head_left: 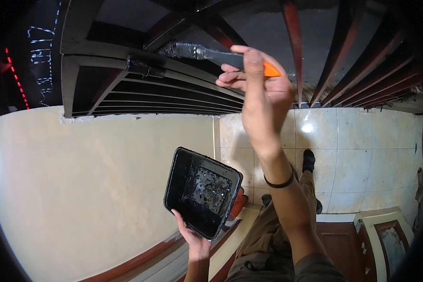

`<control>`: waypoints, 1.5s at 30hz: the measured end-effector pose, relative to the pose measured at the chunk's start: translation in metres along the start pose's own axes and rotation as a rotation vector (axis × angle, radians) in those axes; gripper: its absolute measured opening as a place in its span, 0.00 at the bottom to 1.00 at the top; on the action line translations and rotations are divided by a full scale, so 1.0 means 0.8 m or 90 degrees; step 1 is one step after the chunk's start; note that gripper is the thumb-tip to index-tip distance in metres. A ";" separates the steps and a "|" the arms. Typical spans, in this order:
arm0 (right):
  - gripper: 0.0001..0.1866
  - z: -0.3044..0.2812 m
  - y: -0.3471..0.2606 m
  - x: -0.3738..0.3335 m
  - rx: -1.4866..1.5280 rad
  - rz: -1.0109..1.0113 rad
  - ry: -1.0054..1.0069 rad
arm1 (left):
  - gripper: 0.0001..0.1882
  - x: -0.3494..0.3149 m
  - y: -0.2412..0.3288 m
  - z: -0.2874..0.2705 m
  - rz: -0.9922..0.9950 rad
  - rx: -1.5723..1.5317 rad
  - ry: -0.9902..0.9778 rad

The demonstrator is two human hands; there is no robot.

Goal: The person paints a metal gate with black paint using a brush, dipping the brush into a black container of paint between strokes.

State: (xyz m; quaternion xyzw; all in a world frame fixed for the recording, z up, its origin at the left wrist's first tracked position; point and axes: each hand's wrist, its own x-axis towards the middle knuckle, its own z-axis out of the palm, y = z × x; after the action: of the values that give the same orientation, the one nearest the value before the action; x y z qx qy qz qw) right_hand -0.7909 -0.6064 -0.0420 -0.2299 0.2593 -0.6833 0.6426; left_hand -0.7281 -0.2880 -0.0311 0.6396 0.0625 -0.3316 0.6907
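My right hand point(265, 94) is closed round the handle of a paintbrush point(218, 56), which has a dark handle with an orange end. Its dark bristles point left and meet, or nearly meet, the black-coated frame point(103, 50) of a barred window or gate. Lower down, my left hand point(195, 239) grips the near edge of a black square tub point(177, 185), tilted so its inside shows. Wet dark paint point(209, 190) glistens over its bottom. Part of my left hand is hidden beneath the tub.
Reddish-brown bars point(292, 35) fan out beyond my right hand. A cream wall point(94, 174) fills the left, below the frame. Pale floor tiles point(352, 164) lie far below, with my shoe point(309, 161) on them. A brown door panel point(340, 249) is at lower right.
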 end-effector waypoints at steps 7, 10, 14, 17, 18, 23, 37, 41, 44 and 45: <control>0.20 -0.042 0.024 -0.012 -0.151 -0.005 0.100 | 0.37 -0.008 0.000 0.008 0.009 -0.006 0.005; 0.19 -0.007 0.001 -0.006 0.023 0.049 0.082 | 0.37 -0.006 -0.001 0.005 0.001 0.000 0.006; 0.18 -0.038 0.055 -0.017 -0.136 0.070 0.065 | 0.36 -0.003 -0.004 0.006 0.006 -0.003 0.012; 0.17 -0.065 0.054 -0.020 -0.170 0.007 0.135 | 0.37 0.004 -0.008 -0.004 0.003 -0.012 0.012; 0.16 -0.062 0.050 -0.018 -0.111 0.003 0.145 | 0.37 0.007 -0.009 -0.007 0.002 -0.008 0.015; 0.13 -0.058 0.066 -0.022 -0.230 -0.148 -0.004 | 0.38 0.037 -0.029 -0.018 -0.010 -0.027 0.005; 0.10 -0.218 0.175 0.007 -0.356 -0.365 -0.210 | 0.39 0.230 -0.238 -0.066 0.020 -0.167 -0.066; 0.10 -0.208 0.216 0.035 -0.225 -0.420 -0.267 | 0.38 0.256 -0.284 -0.066 0.080 -0.162 -0.046; 0.08 -0.268 0.253 0.026 -0.283 -0.378 -0.250 | 0.38 0.268 -0.323 -0.073 0.129 -0.158 -0.050; 0.08 -0.280 0.257 0.026 -0.302 -0.364 -0.248 | 0.38 0.275 -0.332 -0.074 0.150 -0.154 -0.051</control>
State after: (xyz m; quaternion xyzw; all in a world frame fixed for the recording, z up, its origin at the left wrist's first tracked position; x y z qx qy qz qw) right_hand -0.7811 -0.6222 -0.3464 -0.5591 0.2090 -0.6994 0.3932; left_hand -0.6810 -0.3060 -0.3775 0.5411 -0.0014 -0.2639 0.7985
